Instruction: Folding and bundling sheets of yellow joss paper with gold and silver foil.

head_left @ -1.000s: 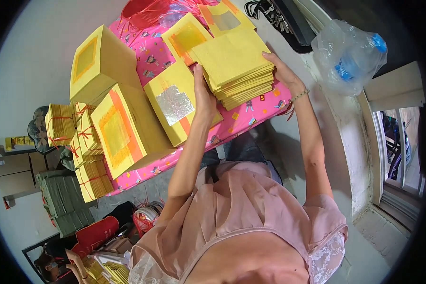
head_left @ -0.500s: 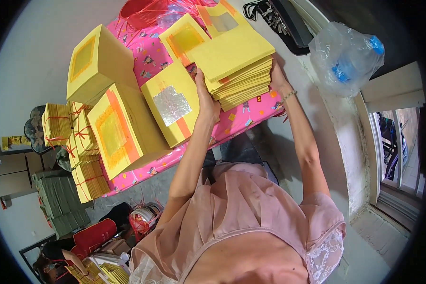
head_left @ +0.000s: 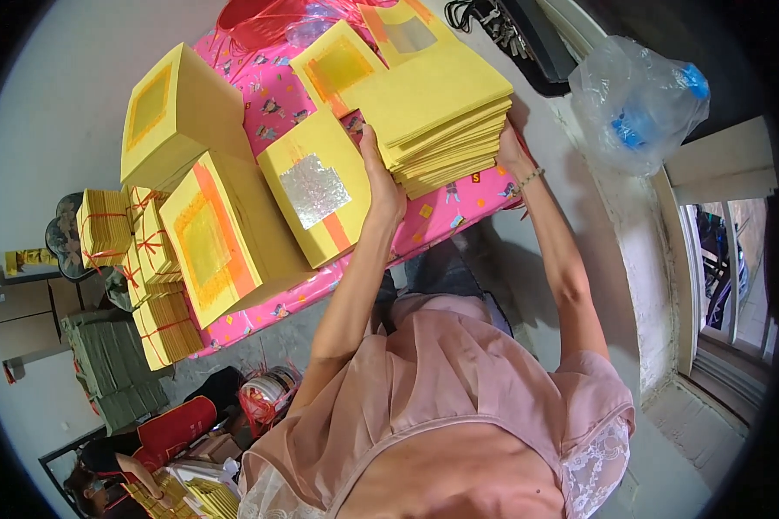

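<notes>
A thick stack of yellow joss paper [head_left: 441,95] is between my two hands at the near right of the table. My left hand [head_left: 383,177] presses its left side, thumb up along the edge. On the opposite side, my right hand [head_left: 514,154] grips the stack, its fingers partly hidden behind the paper. The sheets are fanned a little unevenly along the near side. Just left of my left hand lies joss paper with a silver patch [head_left: 313,192] and orange bands. Behind the held stack are sheets with an orange-framed yellow patch [head_left: 341,69].
Two tall yellow paper blocks [head_left: 234,233] and several red-tied bundles [head_left: 163,324] stand on the left of the pink patterned tablecloth [head_left: 273,108]. A red basin [head_left: 255,24] is at the back. Right are keys, a black case [head_left: 537,43] and a plastic bag [head_left: 636,108]. Another person [head_left: 138,458] works lower left.
The held stack has shifted slightly right, and its sheets have spread apart more on the near side. Both hands stay on it. The other person's hand has moved a little.
</notes>
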{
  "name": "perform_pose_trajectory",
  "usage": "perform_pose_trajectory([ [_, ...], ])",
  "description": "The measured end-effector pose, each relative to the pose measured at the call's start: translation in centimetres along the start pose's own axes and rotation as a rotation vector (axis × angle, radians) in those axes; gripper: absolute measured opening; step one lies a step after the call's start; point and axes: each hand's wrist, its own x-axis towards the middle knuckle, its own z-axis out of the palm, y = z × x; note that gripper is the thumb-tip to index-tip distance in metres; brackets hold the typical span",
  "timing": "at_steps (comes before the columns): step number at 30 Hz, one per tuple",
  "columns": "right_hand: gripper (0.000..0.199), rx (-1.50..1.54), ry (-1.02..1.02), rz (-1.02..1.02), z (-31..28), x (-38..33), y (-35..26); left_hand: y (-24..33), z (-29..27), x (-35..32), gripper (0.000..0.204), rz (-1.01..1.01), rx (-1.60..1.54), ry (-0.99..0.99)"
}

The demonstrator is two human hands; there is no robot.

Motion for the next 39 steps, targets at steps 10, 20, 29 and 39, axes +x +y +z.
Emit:
perform_pose_trajectory([
  [10, 0.055, 0.086, 0.05, 0.187, 2.1, 1.0, -4.5, -0.4, -0.1, -0.2, 0.071, 0.043, -0.01, 0.094],
  [20, 0.05, -0.127, -0.016, -0.064, -2.0, 2.3, 0.3, -3.2, -0.3, 0.3, 0.067, 0.156, -0.027, 0.108],
  [29, 0.04, -0.751, 0.027, -0.412, 0.6, 1.0, -6.3, -4.6, -4.2, 1.3, 0.078, 0.146, 0.092, -0.003],
  [39, 0.024, -1.521, 0.174, -0.176, -1.7, -1.9, -3.5, -0.7, -1.0, -1.2, 0.063, 0.487, 0.368, 0.008],
])
